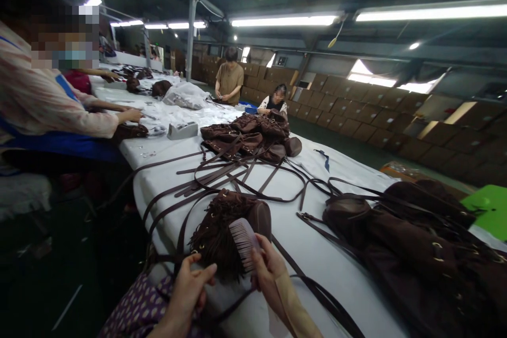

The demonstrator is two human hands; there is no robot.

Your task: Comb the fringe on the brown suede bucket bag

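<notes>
A pale purple comb [244, 245] is gripped in my right hand [271, 272], thumb on one side and fingers on the other. Its teeth point left, against the dark brown fringe of a bag [259, 216] lying on its side at the table's near edge. My left hand [192, 282] is at the fringe's lower left, fingers bent and apart, with nothing visible in it. Long brown straps [186, 222] trail from the bag, and one passes beneath my hands.
A heap of brown bags [253, 134] with tangled straps lies farther up the white table [317, 243]. More bags [415, 243] are piled at right, near a green panel [487, 211]. A co-worker's hand [130, 115] works at left beside a grey tape dispenser [182, 130]. Stacked cartons [356, 116] line the wall.
</notes>
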